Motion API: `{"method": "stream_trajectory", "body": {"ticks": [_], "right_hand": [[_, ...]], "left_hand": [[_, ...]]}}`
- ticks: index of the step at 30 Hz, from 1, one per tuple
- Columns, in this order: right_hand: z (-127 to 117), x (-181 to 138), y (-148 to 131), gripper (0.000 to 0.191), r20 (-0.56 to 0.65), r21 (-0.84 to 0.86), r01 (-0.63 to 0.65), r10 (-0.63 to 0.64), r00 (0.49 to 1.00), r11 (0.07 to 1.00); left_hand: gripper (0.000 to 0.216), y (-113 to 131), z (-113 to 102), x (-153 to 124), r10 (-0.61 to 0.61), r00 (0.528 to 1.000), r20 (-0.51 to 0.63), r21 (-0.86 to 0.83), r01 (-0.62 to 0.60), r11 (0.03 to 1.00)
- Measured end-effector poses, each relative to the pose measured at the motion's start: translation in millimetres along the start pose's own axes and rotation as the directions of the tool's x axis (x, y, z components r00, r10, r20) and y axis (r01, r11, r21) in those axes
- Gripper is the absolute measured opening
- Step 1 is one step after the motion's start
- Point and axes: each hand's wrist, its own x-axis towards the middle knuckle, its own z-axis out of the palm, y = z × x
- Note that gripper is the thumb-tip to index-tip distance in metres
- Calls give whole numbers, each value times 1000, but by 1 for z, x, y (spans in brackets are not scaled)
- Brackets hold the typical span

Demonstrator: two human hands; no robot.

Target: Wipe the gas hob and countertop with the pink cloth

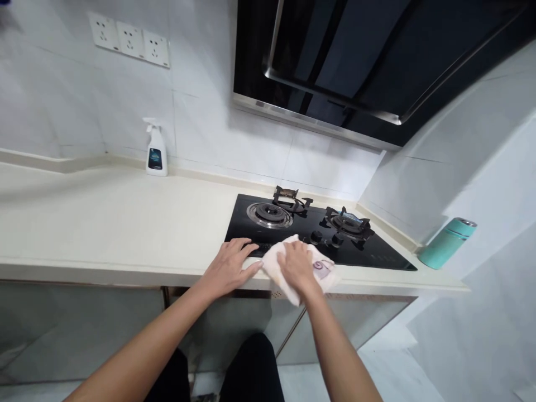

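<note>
My right hand presses a white cloth with a purple print against the front edge of the black gas stove. Part of the cloth hangs over the counter's front edge. To the left, my left hand lies at the stove's front left corner, fingers apart and holding nothing. Just behind the cloth are two control knobs. The left burner has no grate on it; a black pan support lies tilted behind it. Another grate sits on the right burner.
A white spray bottle stands against the back wall on the pale countertop. At the counter's right end is a teal flask. A black range hood overhangs the stove. Wall sockets are at upper left.
</note>
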Motion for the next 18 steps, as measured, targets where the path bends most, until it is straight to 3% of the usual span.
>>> {"method": "stream_trajectory", "body": {"ticks": [3,6,11,13,16,18], "right_hand": [[-1,12,-40,26,35,78,172,-175,984,982],[-4,33,-36,27,84,104,210,-219,972,972],[-5,74,16,44,182,-8,-24,25,983,1000],[-2,84,23,48,197,-68,-140,151,969,988],[4,94,5,54,214,-127,-250,273,938,960],[9,97,-22,58,255,-124,-232,257,932,965]], "left_hand": [[46,-4,2,-3,-22,999,-44,-48,20,999],[45,-6,1,-3,-57,998,-32,-80,54,995],[42,0,-3,-3,-108,994,-12,-112,106,988],[41,3,-3,-3,-142,990,-21,-132,138,982],[43,5,-2,-2,-190,981,-40,-135,183,974],[46,6,-1,-1,-208,977,-55,-113,201,973]]}}
